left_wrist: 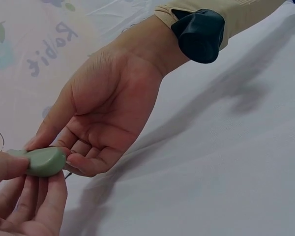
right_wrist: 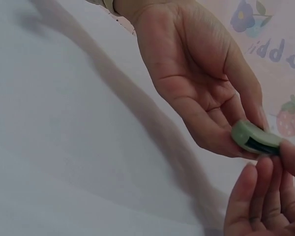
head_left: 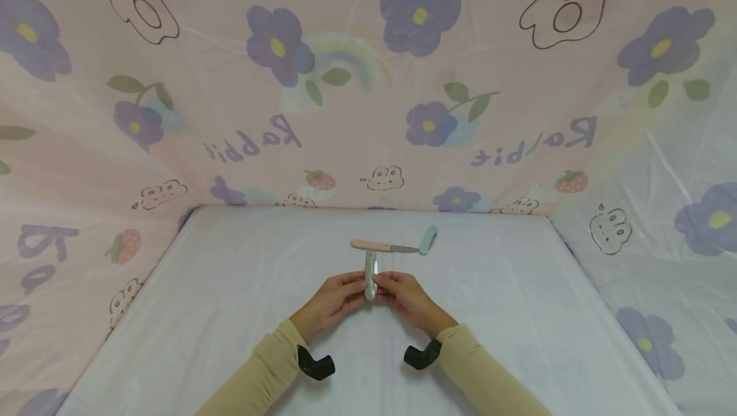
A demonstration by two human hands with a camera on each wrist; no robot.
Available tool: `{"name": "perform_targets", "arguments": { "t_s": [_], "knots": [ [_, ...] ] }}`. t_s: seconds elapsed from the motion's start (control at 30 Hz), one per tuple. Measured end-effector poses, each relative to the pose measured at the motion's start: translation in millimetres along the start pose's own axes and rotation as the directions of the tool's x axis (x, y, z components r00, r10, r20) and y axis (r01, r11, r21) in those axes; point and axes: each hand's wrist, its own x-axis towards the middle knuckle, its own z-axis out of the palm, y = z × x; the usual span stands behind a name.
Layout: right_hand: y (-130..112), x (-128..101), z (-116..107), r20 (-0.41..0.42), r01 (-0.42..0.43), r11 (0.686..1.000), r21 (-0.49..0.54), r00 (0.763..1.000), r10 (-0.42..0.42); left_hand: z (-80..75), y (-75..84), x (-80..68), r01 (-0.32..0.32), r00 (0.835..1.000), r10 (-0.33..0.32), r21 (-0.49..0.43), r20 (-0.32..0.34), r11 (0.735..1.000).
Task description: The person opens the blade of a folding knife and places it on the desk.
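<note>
On the white sheet [head_left: 230,313], beyond the hands at 12 o'clock, lies a knife [head_left: 382,247] with a peach handle, its long axis running 9 to 3 o'clock with the blade tip toward 3. Just off that tip, at about 1 o'clock from the hands, lies a mint sheath [head_left: 428,240], tilted, with its far end toward 1 o'clock; whether it touches the blade tip I cannot tell. Both lie near but apart from the hands, and nothing stands between them and the hands. A flowered pink curtain [head_left: 345,83] walls the sheet on the far side and both flanks.

The left hand [head_left: 331,301] and right hand [head_left: 410,299] meet at the middle of the sheet, above it, and between them they hold a green knife [head_left: 370,278]. Its long axis runs 6 to 12 o'clock: the rounded green butt points toward the person at 6, and the pale far end points away at 12, toward the peach knife. The left hand pinches the near end with thumb and fingertips [right_wrist: 221,142]; the right hand pinches it from the other side, thumb on top and fingers [left_wrist: 83,164] curled beneath. In the right wrist view a dark slot shows along the green body's edge [right_wrist: 258,143].
</note>
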Motion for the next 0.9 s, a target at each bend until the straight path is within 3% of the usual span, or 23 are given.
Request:
{"name": "perform_targets", "arguments": {
  "t_s": [0.27,0.57,0.9],
  "knots": [
    [1.2,-2.2,-1.1,0.005,-0.002,1.000,-0.006,1.000,0.002,2.0,-1.0,-2.5,0.021,1.000,-0.020,0.064,-0.010,0.998],
    [2.6,-3.9,-3.4,0.016,0.004,1.000,-0.024,1.000,-0.003,2.9,-1.6,-3.4,0.019,1.000,-0.017,0.067,-0.022,0.998],
    [2.1,-8.8,-9.0,0.096,-0.030,0.999,-0.029,0.995,0.033,3.0,-3.7,-5.2,0.023,1.000,-0.024,0.123,0.003,0.992]
  ]
}}
